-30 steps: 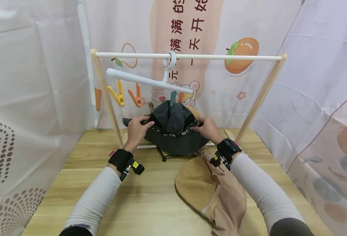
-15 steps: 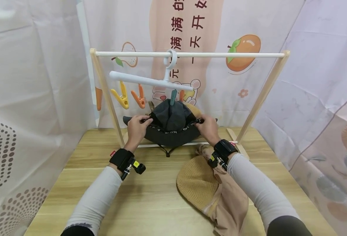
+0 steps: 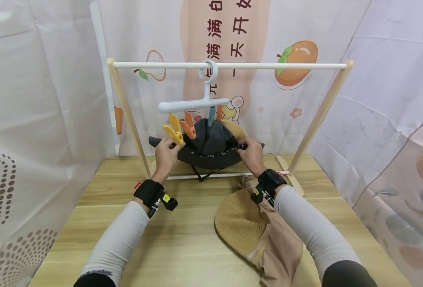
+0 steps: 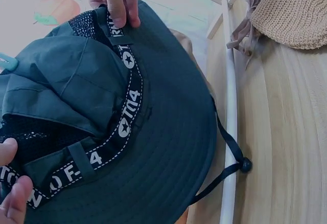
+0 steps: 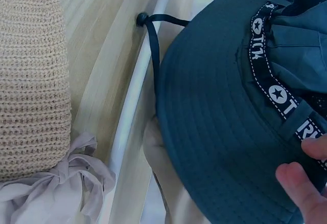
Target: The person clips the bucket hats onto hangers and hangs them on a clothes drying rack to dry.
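Note:
A dark bucket hat point(image 3: 211, 161) with a lettered inner band hangs by its crown from a teal clip point(image 3: 211, 116) on a pale blue hanger point(image 3: 191, 105). My left hand point(image 3: 166, 158) pinches the hat's band on the left side. On the opposite side, the band is pinched by my right hand point(image 3: 252, 158). The cord point(image 4: 227, 170) with its bead dangles below the brim. From the hanger's left arm hang a yellow clip point(image 3: 175, 129) and an orange clip point(image 3: 188, 126), close above my left hand. Another orange clip point(image 3: 219, 113) sits behind the teal one.
A wooden rack with a white top rod point(image 3: 269, 65) carries the hanger. Part of a tan hat point(image 3: 236, 129) shows behind the dark one. A knitted straw-coloured hat point(image 3: 240, 223) with beige cloth point(image 3: 281, 251) lies on the wooden table point(image 3: 182, 247), front right.
The hanger has swivelled, bringing its left arm with the yellow and orange clips rightward and nearer to the hat. The hat's front brim has risen. Both hands have kept their grip.

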{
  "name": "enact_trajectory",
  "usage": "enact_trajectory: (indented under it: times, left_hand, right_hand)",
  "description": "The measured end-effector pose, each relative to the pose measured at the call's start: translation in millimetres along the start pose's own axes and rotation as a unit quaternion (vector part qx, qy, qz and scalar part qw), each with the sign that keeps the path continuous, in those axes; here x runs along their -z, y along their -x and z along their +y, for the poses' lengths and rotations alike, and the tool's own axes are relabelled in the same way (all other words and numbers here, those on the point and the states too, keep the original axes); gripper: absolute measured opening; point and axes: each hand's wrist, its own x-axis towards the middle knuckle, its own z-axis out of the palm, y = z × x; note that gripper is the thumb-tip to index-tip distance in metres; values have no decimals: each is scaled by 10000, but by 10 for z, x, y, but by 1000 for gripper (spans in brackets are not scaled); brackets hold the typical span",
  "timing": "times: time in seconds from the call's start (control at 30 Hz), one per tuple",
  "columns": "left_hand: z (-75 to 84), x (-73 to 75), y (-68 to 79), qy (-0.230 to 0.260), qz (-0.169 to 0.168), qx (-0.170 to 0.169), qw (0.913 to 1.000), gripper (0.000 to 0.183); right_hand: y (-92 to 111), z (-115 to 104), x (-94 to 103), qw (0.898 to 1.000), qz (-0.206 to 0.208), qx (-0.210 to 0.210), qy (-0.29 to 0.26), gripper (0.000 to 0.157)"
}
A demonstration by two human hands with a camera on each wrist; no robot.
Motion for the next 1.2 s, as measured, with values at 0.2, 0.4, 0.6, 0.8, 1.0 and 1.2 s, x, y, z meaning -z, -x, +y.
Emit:
enact_trajectory:
  times: [0.2, 0.4, 0.6, 0.8, 1.0, 1.2]
  left_hand:
    - [-33, -2, 14, 145, -343, 184, 9991, 25]
    - [-22, -2, -8, 311, -399, 161, 9986, 27]
    - [7, 9, 17, 352, -417, 244, 9982, 26]
    - [4, -2, 63, 561, -343, 333, 9973, 25]
    - [13, -20, 64, 944, -79, 394, 9947, 23]
    - [13, -20, 60, 1120, 62, 420, 9928, 21]
  right_hand:
    - [11, 23, 18, 9991, -421, -38, 60, 18]
    - [-14, 20, 69, 9978, -636, -86, 145, 25]
    - [-15, 23, 81, 9977, -638, -197, 146, 28]
    - [38, 95, 83, 9989, -456, -85, 92, 32]
    - [71, 154, 152, 9989, -401, -236, -57, 36]
    - [63, 155, 223, 9983, -482, -304, -82, 37]
